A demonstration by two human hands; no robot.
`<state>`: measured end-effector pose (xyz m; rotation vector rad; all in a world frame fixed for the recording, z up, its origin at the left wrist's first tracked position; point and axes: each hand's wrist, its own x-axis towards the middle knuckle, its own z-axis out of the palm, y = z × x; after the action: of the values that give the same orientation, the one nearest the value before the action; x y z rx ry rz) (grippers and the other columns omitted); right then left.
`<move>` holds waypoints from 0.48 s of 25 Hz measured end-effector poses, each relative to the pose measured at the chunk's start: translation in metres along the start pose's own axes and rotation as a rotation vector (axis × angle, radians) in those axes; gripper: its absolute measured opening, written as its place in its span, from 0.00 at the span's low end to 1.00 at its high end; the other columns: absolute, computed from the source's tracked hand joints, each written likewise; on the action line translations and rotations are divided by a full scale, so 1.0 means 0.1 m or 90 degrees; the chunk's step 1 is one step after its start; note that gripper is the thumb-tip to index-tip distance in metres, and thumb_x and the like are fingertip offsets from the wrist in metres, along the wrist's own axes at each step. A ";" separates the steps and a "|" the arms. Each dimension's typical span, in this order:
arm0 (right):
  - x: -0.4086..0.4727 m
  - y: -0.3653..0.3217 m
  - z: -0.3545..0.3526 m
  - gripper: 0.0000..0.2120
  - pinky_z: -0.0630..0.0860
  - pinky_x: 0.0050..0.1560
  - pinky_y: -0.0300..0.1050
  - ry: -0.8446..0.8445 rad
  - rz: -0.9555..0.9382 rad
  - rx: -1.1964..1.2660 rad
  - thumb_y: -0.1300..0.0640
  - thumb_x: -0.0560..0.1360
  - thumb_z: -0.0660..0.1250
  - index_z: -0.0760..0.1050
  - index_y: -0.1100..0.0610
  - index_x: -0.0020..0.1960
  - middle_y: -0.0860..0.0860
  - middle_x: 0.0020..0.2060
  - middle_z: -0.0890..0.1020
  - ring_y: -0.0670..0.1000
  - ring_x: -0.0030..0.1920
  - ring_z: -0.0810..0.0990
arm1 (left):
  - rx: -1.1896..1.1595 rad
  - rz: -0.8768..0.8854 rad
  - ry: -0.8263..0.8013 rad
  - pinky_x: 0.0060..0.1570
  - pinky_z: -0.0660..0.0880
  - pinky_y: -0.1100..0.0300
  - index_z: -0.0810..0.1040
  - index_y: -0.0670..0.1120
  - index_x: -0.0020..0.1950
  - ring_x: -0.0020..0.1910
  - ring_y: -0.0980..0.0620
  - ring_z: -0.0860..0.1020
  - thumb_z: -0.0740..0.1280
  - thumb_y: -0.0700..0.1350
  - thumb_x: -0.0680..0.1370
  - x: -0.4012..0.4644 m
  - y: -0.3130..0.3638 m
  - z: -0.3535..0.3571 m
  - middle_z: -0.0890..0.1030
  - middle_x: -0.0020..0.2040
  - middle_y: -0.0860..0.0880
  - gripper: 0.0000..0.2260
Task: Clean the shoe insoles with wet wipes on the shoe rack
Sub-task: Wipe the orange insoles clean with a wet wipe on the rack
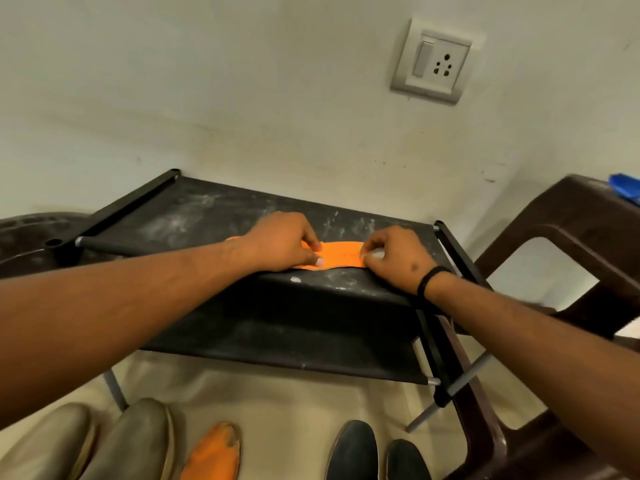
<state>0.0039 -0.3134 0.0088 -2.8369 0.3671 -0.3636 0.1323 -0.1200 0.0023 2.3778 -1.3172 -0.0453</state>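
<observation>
An orange insole (337,255) lies flat on the top shelf of the black fabric shoe rack (194,216), near its front edge. My left hand (282,242) presses down on the insole's left part with its fingers curled over it. My right hand (394,259) grips a small crumpled white wet wipe (376,253) and holds it against the insole's right end. A second orange insole (213,452) lies on the floor below, between the shoes.
The rack's lower shelf (294,344) is dusty and bare. On the floor stand a pair of grey-beige shoes (114,441) and a pair of dark shoes (367,452). A brown plastic chair (571,216) stands right of the rack. A wall socket (434,60) is above.
</observation>
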 end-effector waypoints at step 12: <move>0.06 -0.05 -0.02 0.09 0.79 0.56 0.52 -0.031 0.079 -0.100 0.55 0.78 0.65 0.82 0.54 0.54 0.53 0.54 0.82 0.54 0.52 0.81 | 0.039 -0.017 -0.077 0.62 0.72 0.54 0.82 0.52 0.63 0.61 0.49 0.77 0.68 0.58 0.77 -0.06 0.05 -0.06 0.80 0.64 0.53 0.18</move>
<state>0.0104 -0.3107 0.0137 -2.9494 0.5832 -0.2502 0.1263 -0.1156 0.0091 2.4786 -1.3600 -0.1607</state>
